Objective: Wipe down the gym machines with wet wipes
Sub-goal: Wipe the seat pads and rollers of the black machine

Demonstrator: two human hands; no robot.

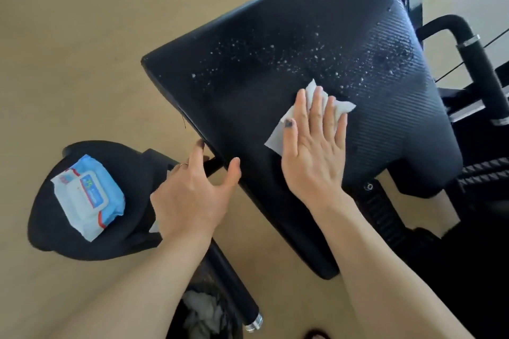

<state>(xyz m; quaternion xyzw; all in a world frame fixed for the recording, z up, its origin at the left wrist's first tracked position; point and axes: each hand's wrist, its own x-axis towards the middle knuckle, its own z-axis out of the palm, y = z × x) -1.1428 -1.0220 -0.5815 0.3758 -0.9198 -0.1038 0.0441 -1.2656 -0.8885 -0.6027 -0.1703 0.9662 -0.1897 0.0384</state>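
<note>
A large black padded backrest (275,36) of a gym machine fills the middle, speckled with white droplets across its upper part. My right hand (314,146) lies flat with straight fingers on a white wet wipe (275,136), pressing it against the pad below the droplets. My left hand (192,192) holds the pad's near left edge, thumb on the face, fingers reaching round the rim. A blue and white wet wipe pack (88,195) lies on the round black seat pad (55,234) at the lower left.
A black handle bar with a chrome end (253,322) runs under my left arm. Below it stands a black mesh bin (203,311) with crumpled used wipes inside. Black grips and frame tubes (479,63) crowd the right side. Tan floor (68,36) spreads to the left.
</note>
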